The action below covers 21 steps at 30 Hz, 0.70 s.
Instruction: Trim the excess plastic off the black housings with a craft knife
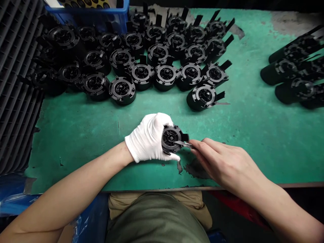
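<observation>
Olive shirt [157,219] and khaki lap [154,202] sit just below the front edge of a worn green desk [76,141]. Near that edge, the white-gloved left hand [149,136] wraps around a round black plastic housing [170,138], hiding part of its rim. The bare right hand [217,160] pinches a small metal tool [183,144] between its fingers, which cover the handle; its tip meets the housing's face, though the exact contact is hard to make out. Dark flakes [194,168] lie beside the hands. Rows of matching black housings [164,72] crowd the far edge, more [293,67] run off the right side, and a blue crate [88,13] is cut off at the top, beside a ribbed black rack [17,84].
</observation>
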{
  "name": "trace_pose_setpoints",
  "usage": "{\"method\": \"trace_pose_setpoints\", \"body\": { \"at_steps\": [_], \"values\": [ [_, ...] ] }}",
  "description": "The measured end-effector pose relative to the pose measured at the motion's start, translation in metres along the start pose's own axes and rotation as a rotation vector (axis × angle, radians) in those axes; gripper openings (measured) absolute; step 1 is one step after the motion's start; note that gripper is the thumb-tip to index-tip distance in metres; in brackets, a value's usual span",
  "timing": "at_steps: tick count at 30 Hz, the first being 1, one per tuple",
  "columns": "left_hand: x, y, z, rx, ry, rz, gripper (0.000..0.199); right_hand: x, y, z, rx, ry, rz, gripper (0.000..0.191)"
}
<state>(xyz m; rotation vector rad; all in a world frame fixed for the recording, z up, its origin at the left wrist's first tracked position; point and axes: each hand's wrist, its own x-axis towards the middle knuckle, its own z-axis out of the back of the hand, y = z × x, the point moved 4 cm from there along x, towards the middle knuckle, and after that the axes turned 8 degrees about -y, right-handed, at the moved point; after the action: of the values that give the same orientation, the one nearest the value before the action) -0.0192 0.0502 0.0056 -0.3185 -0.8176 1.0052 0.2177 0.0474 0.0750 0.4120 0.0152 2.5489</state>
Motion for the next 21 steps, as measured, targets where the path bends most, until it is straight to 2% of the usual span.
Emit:
{"method": "trace_pose_setpoints", "body": {
  "at_steps": [5,9,15,21],
  "values": [
    [0.001,-0.001,0.001,0.01,-0.018,-0.009,0.109,0.001,0.009,0.008,-0.064,0.021,0.012,0.018],
    [0.001,-0.002,0.001,-0.015,-0.046,-0.032,0.108,0.0,0.018,0.013,-0.099,0.078,0.008,0.033],
    [0.001,0.001,-0.001,-0.027,-0.017,0.019,0.108,0.002,0.023,0.017,-0.128,0.095,0.014,0.044],
    [0.002,0.001,-0.002,-0.049,0.003,0.039,0.107,-0.002,0.024,0.014,-0.132,0.084,0.008,0.04]
  ]
}}
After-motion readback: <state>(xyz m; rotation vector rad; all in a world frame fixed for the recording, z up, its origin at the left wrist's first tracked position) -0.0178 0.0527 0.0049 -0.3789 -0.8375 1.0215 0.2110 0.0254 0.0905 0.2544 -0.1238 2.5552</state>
